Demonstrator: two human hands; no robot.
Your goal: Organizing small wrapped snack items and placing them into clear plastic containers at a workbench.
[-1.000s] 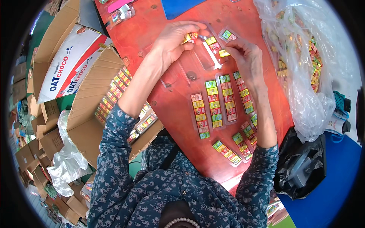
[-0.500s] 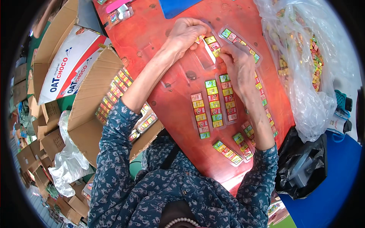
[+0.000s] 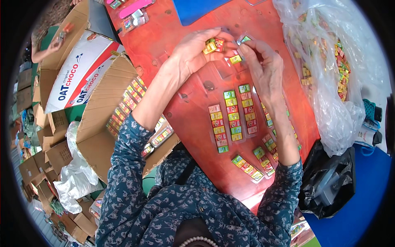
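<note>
My left hand (image 3: 191, 51) is cupped palm up above the red table, holding a few small yellow and red packets (image 3: 213, 45) at its fingers. My right hand (image 3: 265, 61) is just to its right, fingertips drawn together; what they pinch, if anything, I cannot make out. Between the hands lies a clear plastic tray (image 3: 224, 69), partly filled, with a yellow packet (image 3: 235, 59) at its right side. Behind the right fingertips shows a green packet (image 3: 245, 39). Nearer me lie several filled strips of packets, one a middle strip (image 3: 233, 115); my right forearm covers some.
A big clear bag (image 3: 325, 74) of loose packets sits at the right, above a black plastic bag (image 3: 329, 181). An open carton (image 3: 98, 99) with filled strips stands at the left. A blue sheet (image 3: 195, 9) lies at the far edge. Another person's hand (image 3: 55, 43) shows far left.
My left hand has turned palm up, showing the packets in it. My right hand has shifted slightly up and right, off the tray. Another person's arm has come into view at far left.
</note>
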